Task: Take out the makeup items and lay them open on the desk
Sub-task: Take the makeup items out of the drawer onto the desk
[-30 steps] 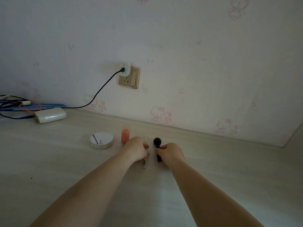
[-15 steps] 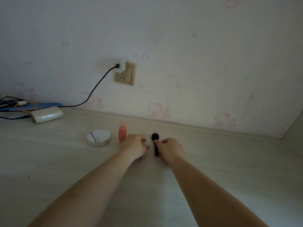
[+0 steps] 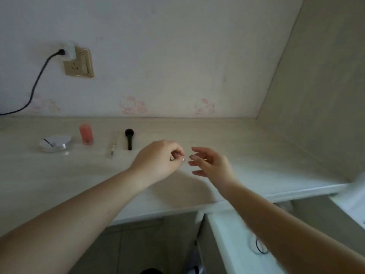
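Head camera, close above desk (image 3: 59, 184), facing down toward wall (image 3: 177, 56).

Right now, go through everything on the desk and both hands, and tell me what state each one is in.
Round compact: lying flat on the desk, blurred.
Pink bottle: standing upright.
Thin pale stick: lying flat.
Black brush: lying flat, head toward the wall.
Wall socket: plug in, cable attached.
Left hand: fingers curled, above the desk; contents unclear.
Right hand: open, empty.
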Demonstrator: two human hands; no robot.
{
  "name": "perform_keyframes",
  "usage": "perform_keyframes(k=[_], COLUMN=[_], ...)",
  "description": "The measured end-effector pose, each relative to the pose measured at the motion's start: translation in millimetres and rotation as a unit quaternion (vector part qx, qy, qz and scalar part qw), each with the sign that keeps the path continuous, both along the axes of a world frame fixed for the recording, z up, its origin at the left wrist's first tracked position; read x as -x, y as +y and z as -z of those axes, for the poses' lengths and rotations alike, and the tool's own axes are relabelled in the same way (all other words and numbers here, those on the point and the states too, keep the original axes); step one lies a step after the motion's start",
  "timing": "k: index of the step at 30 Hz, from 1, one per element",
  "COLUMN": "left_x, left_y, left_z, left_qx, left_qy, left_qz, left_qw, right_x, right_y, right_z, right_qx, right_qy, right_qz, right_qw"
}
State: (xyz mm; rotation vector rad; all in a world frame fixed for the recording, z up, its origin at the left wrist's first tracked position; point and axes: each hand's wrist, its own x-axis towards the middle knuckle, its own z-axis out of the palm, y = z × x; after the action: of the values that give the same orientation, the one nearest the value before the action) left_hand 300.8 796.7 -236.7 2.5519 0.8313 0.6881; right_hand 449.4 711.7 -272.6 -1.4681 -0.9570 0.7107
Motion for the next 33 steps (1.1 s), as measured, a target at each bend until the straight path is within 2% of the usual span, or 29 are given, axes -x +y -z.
perform_keyframes(k=[5, 10, 12, 16, 18, 21, 24, 26, 29, 33], left_x=[-45, -97, -109, -127, -132, -133, -131, -129, -127, -128], left_y=[-76, -165, -189, -226, -238, -247, -248, -248, -253, -260], left_z=[-5, 28, 45, 82, 99, 118, 130, 136, 143, 150], left_qx=[-0.015, -0.002, -0.005, -0.028, -0.038, -0.053, -0.086, -0.096, -0.093, -0.096], left_qy=[0.024, 0.113, 0.170, 0.291, 0.349, 0.445, 0.528, 0.554, 0.559, 0.544], left_qz=[0.110, 0.244, 0.283, 0.343, 0.360, 0.356, 0.330, 0.316, 0.313, 0.322], left_qw=[0.993, 0.963, 0.944, 0.893, 0.864, 0.820, 0.778, 0.764, 0.762, 0.769], right_x=[-38, -77, -91, -112, -117, -121, -124, -124, -123, -123], right_y=[-106, -207, -227, -252, -255, -252, -245, -240, -233, -231], right_z=[-5, 34, 47, 71, 87, 102, 105, 107, 111, 118], right_qx=[0.001, 0.110, 0.229, 0.463, 0.525, 0.567, 0.587, 0.604, 0.631, 0.635], right_qy=[-0.054, -0.173, -0.253, -0.351, -0.393, -0.418, -0.415, -0.412, -0.394, -0.386], right_qz=[0.040, 0.114, 0.100, 0.005, -0.042, -0.079, -0.091, -0.093, -0.102, -0.101], right_qw=[0.998, 0.972, 0.935, 0.814, 0.754, 0.706, 0.689, 0.676, 0.661, 0.661])
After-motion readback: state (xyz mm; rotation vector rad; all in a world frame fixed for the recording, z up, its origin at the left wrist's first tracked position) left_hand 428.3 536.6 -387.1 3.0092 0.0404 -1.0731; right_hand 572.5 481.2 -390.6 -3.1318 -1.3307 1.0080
